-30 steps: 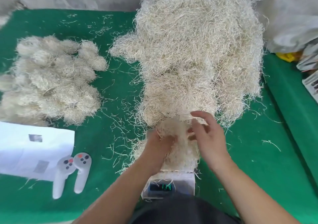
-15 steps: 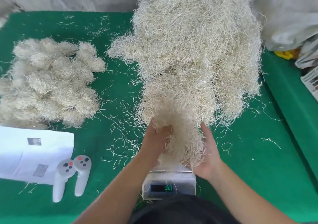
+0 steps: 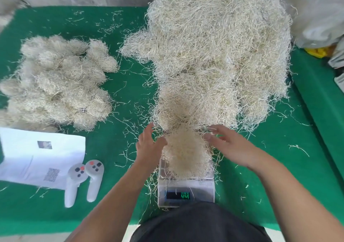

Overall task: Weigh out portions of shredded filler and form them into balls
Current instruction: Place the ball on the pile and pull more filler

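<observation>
While a loose portion of filler (image 3: 187,154) sits heaped on the scale (image 3: 186,191), both hands flank it with fingers spread and nearly straight, gripping nothing: the left hand (image 3: 149,146) has its thumb side just touching the portion's near edge, and the right hand (image 3: 229,145) hovers with fingertips (image 3: 211,135) brushing the strands on the opposite side, though whether they truly press in is hard to tell through the blur. Beyond the fingertips rises the big filler pile (image 3: 219,55), its lower fringe running into the portion. Off past the left hand's outer fingers lie the finished balls (image 3: 57,81). The stuff looks very light, springy and tangled, shedding stray strands on the green mat (image 3: 279,167); it should compress readily and not break. My judgement: cup it from both sides low near the platform, palms inward, gathering the fringe so it lifts as one wad.
</observation>
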Available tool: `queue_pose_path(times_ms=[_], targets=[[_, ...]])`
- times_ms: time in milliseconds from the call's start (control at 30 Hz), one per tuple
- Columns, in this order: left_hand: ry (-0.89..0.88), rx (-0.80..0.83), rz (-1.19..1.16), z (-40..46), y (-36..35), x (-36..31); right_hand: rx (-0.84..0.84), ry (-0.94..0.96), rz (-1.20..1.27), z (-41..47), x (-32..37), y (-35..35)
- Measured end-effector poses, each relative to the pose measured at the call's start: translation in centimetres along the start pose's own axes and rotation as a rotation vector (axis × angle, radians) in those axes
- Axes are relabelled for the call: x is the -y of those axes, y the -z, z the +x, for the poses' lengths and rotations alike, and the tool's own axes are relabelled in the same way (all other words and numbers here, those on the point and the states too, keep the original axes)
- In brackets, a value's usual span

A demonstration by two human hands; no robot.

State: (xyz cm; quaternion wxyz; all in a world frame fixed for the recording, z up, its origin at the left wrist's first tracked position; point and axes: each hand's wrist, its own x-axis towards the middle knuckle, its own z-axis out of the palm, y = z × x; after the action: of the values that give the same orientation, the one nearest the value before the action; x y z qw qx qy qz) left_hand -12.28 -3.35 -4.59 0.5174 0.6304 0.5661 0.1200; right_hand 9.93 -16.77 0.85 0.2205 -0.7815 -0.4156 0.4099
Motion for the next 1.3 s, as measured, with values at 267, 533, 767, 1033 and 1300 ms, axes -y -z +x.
queue_pose_path(times_ms=[267,533,767,1033,1300], targets=[[-0.497,-0.022,0.383,-3.0,0.5,0.2,-0.239,0.194,-0.161,-2.2,0.7,-0.9],[-0.605,0.020,0.493,-5.4,-0.3,-0.2,-0.159,0.303,-0.350,-3.5,1.3,-4.9],[-0.629,0.004,0.550,-6.9,-0.3,-0.1,-0.186,0.268,-0.455,-4.3,0.5,-5.5],[-0.598,-0.017,0.398,-7.2,-0.8,0.2,-0.190,0.162,-0.274,-4.4,0.1,-5.5],[-0.134,0.181,0.040,-5.4,-3.2,-0.3,0.033,-0.033,-0.131,-1.4,0.7,-7.5]])
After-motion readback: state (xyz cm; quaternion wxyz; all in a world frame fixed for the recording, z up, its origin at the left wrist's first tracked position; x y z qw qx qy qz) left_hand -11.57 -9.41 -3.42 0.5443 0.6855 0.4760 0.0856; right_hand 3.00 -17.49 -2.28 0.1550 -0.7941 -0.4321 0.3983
